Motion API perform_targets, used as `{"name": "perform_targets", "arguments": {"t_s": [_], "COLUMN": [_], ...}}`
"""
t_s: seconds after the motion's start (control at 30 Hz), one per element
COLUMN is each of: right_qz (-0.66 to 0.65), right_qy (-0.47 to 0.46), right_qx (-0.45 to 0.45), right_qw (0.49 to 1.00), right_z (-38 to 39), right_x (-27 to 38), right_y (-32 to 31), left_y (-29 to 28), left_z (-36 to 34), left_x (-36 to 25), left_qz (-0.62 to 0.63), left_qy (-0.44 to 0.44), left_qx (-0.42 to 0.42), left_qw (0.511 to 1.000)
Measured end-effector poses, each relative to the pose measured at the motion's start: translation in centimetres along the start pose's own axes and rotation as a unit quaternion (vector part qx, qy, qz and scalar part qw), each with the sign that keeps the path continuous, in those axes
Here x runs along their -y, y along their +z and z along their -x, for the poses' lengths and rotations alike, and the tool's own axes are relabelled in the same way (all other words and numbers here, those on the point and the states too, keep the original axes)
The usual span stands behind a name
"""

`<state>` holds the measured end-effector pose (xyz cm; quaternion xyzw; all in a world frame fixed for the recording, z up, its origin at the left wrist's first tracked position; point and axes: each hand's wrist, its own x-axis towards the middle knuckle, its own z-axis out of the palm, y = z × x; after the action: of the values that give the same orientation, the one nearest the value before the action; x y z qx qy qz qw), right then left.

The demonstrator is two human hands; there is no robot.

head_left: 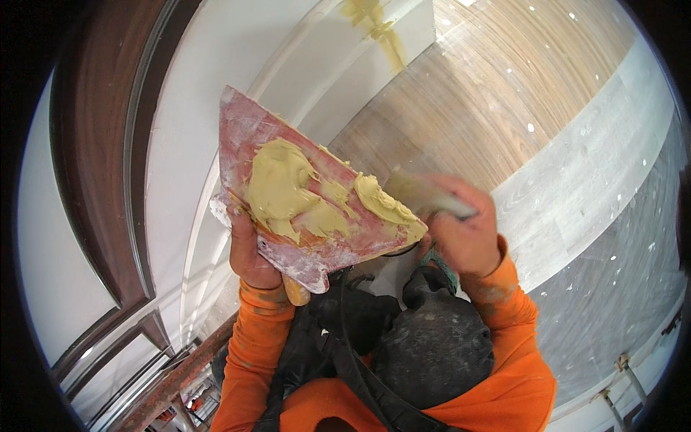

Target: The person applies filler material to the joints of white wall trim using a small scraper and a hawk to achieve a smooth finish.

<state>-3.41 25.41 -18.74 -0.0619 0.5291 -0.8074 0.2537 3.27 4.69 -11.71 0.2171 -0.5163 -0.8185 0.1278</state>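
Observation:
My left hand [252, 252] grips a pinkish-red, roughly triangular plastering board [241, 119] from its left side and underneath. A thick mound of yellow filler [279, 183] sits on it, with more smeared across the middle and a ridge along the right edge. A tan handle end [295, 290] pokes out below the board. My right hand [468, 234], smeared by motion, is closed round a putty knife [421, 193]. The knife's wide blade is blurred and lies close by the board's right edge; whether it touches cannot be made out.
Dark brown wood trim [93, 93] and a white wall [201, 79] stand at the left. Yellow filler patches [374, 25] mark the white moulding ahead. Wood-look flooring [497, 86] bears white spots. A rusty pole [169, 381] crosses the lower left. Black straps and a rounded black thing [439, 345] hang before my body.

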Motion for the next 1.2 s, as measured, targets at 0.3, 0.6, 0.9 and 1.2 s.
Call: {"name": "perform_targets", "arguments": {"t_s": [0.3, 0.6, 0.9, 1.2], "right_qz": [-0.315, -0.232, -0.351, -0.360], "right_qy": [0.103, 0.117, 0.106, 0.100], "right_qx": [-0.082, -0.127, -0.118, -0.121], "right_qw": [0.940, 0.957, 0.923, 0.920], "right_z": [0.7, -0.6, -1.6, -1.8], "right_x": [2.4, 0.3, -0.7, -1.6], "right_y": [-2.2, -0.2, 1.1, 1.4], "left_y": [-2.5, -2.6, -2.4, -1.6], "left_z": [0.4, 2.4, 3.3, 2.7], "left_x": [0.2, 0.3, -0.3, -0.4], "left_qz": [-0.213, -0.386, -0.306, -0.267], "left_qy": [0.099, 0.158, 0.128, 0.096], "left_qx": [-0.039, -0.032, -0.034, -0.020], "left_qw": [0.971, 0.908, 0.943, 0.959]}}
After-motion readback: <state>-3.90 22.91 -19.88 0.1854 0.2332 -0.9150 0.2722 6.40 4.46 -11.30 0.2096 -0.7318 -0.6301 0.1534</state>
